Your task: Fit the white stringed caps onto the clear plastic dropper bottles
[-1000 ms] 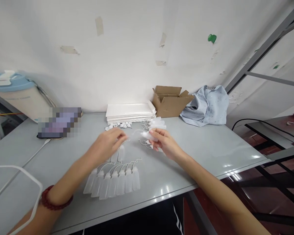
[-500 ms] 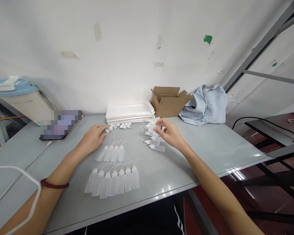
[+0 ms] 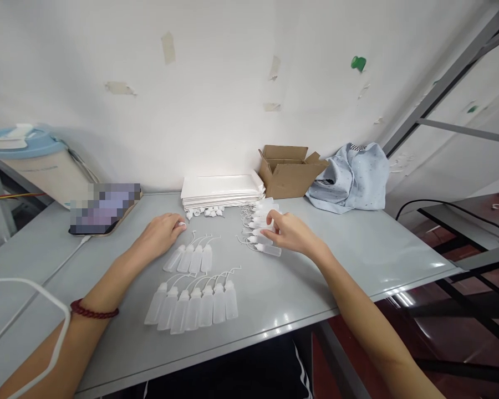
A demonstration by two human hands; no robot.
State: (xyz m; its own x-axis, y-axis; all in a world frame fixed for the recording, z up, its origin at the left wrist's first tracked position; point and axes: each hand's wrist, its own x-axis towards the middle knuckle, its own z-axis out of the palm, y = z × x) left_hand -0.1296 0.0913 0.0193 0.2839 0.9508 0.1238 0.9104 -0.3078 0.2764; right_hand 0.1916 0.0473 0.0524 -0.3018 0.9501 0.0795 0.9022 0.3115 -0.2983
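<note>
My left hand is closed in a pinch on a small white cap, just left of the loose caps. Several such white caps lie in a cluster by the paper stack. At the right, my right hand hovers over a column of translucent squeeze bottles, thumb and forefinger curved apart around one of them; contact is unclear. Its fingers hide part of that column. Two more rows of squeeze bottles, each with a thin strap at its neck, lie nearer me: a shorter row and a longer row.
Along the wall stand a stack of white envelopes or sheets, an open cardboard box and a bundled light blue cloth. A phone on a cable leans against a blue-lidded container at the left.
My left hand has drawn back slightly from the caps with one cap between its fingers. My right hand has moved a little toward me along the bottle column.
</note>
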